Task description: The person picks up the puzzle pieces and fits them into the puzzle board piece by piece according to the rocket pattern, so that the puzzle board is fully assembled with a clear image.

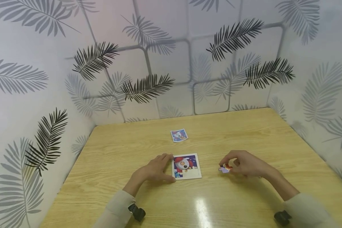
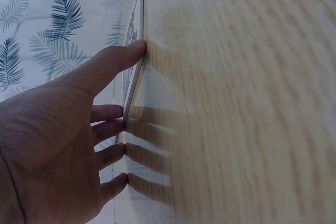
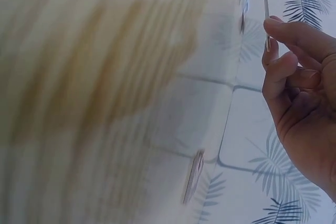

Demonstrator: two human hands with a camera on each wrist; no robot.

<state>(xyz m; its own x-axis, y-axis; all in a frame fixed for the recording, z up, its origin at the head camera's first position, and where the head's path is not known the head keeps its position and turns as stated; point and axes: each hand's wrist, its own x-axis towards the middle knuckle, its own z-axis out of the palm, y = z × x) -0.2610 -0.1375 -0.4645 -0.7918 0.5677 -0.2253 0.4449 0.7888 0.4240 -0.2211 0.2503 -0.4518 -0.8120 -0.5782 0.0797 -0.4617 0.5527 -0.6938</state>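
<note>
A white-framed jigsaw puzzle (image 1: pixel 199 167) lies on the table, showing a white cartoon dog with red ears; its lower right part is bare and pale. My left hand (image 1: pixel 156 169) rests at its left side, thumb at the near corner and fingertips at the far one. In the left wrist view, the thumb (image 2: pixel 118 59) presses the frame's edge and the other fingers are spread out. To the right of the puzzle, my right hand (image 1: pixel 245 164) pinches a purple-and-orange puzzle piece (image 1: pixel 224 168) between thumb and fingers, held above the table in the right wrist view.
A small picture card (image 1: pixel 179 135) with a similar dog lies beyond the puzzle. In the right wrist view, a thin flat item (image 3: pixel 193 177) lies on the table near my right hand, mostly hidden by the wrist in the head view. Patterned walls (image 1: pixel 171 63) border the wooden table (image 1: pixel 125 142).
</note>
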